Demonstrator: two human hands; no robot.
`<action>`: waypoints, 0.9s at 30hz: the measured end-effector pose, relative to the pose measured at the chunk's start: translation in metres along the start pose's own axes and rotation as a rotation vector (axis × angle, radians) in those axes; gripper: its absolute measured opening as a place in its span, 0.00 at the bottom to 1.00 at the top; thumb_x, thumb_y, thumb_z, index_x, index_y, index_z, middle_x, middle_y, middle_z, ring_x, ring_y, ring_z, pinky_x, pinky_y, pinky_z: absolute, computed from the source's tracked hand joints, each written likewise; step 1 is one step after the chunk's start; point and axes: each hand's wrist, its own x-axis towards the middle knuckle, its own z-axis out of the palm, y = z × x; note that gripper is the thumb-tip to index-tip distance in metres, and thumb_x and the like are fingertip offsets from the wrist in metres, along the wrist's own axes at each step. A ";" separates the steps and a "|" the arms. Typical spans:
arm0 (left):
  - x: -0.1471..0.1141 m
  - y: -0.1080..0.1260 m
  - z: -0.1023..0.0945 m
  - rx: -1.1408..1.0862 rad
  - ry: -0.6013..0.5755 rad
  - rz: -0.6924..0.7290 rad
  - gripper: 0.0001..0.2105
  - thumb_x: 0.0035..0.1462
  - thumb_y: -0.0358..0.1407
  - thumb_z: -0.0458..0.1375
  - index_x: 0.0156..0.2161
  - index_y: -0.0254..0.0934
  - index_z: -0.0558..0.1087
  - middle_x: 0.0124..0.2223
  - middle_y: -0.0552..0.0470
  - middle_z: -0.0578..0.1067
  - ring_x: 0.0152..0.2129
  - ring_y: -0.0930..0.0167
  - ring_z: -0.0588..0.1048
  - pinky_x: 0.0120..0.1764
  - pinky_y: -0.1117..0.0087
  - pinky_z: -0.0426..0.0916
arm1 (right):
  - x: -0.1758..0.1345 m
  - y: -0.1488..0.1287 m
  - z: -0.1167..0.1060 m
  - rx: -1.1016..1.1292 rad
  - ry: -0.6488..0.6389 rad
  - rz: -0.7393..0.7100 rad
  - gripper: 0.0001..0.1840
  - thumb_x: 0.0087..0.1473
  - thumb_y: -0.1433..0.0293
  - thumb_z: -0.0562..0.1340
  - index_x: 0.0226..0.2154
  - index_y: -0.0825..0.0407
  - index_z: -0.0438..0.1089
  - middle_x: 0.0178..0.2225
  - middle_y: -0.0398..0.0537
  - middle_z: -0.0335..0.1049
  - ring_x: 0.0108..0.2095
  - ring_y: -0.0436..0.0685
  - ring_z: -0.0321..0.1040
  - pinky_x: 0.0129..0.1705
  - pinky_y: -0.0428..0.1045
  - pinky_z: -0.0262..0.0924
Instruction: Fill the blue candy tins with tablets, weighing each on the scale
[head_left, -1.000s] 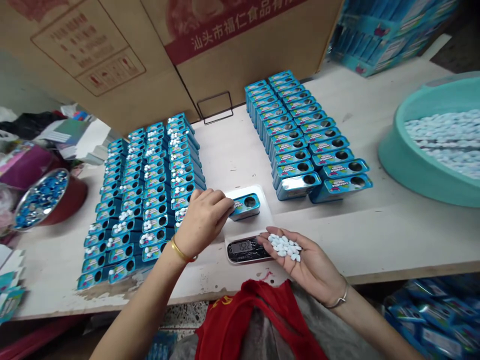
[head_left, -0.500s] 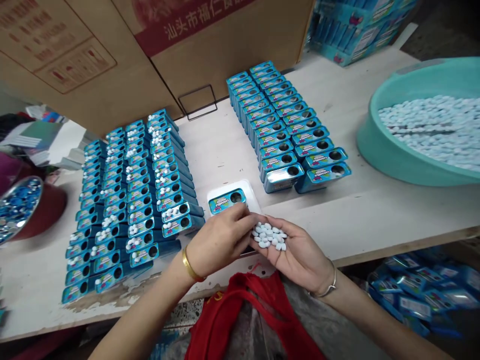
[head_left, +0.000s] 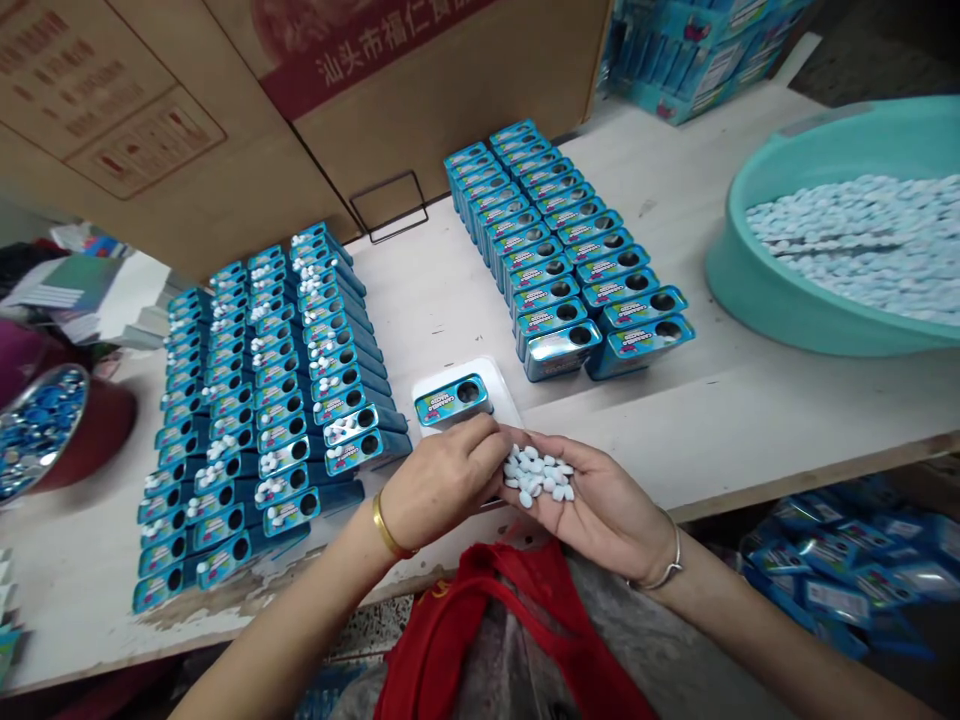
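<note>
My right hand (head_left: 600, 508) lies palm up and cupped, holding a small heap of pale blue-white oval candies (head_left: 538, 472). Against its fingertips rests my left hand (head_left: 448, 468), its fingers curled together. Whatever the left fingers pinch, if anything, is hidden behind them. Just beyond both hands, a blue tin (head_left: 451, 400) with a dark round opening in its top stands on a white plastic tray (head_left: 501, 388). Part of that tray is covered by my hands.
Rows of blue tins (head_left: 349, 400), many with candies on top, stand at left; more tins (head_left: 566, 235) stand right of centre. A turquoise basin (head_left: 787, 310) of candies is at right, a metal bowl (head_left: 75, 440) of blue pieces at left. A cardboard box (head_left: 420, 100) backs the table.
The view has shifted slightly. My hands stay together over the near table edge, and the candies in my right palm lie a little differently. More of the tin on the tray shows.
</note>
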 end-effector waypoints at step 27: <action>0.010 0.068 0.076 -0.056 0.011 0.039 0.07 0.61 0.34 0.49 0.36 0.35 0.68 0.31 0.50 0.67 0.28 0.70 0.67 0.28 0.69 0.61 | -0.042 0.008 -0.082 -0.010 0.359 0.066 0.10 0.53 0.77 0.57 0.30 0.53 0.73 0.33 0.45 0.77 0.34 0.52 0.74 0.40 0.50 0.72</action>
